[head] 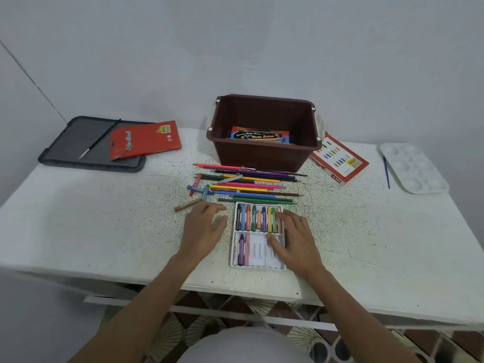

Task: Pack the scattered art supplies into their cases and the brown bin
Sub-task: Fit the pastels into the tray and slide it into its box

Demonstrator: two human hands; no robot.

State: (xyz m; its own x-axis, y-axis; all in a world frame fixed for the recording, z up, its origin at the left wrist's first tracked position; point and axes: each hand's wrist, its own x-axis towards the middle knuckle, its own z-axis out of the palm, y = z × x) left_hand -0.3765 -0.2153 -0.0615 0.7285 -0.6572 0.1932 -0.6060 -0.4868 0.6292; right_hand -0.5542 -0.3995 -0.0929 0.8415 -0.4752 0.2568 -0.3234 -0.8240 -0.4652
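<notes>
Pencils [248, 184] between brown bin [262, 155] and tray [259, 254] | palette [411, 166] — far right

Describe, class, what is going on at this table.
A person is packing art supplies. Their right hand rests on the white pastel tray, whose upper row looks full and lower row mostly empty. The left hand is open beside it, near loose pastels. Coloured pencils lie unpacked before the brown bin, which holds a watercolour box.
</notes>
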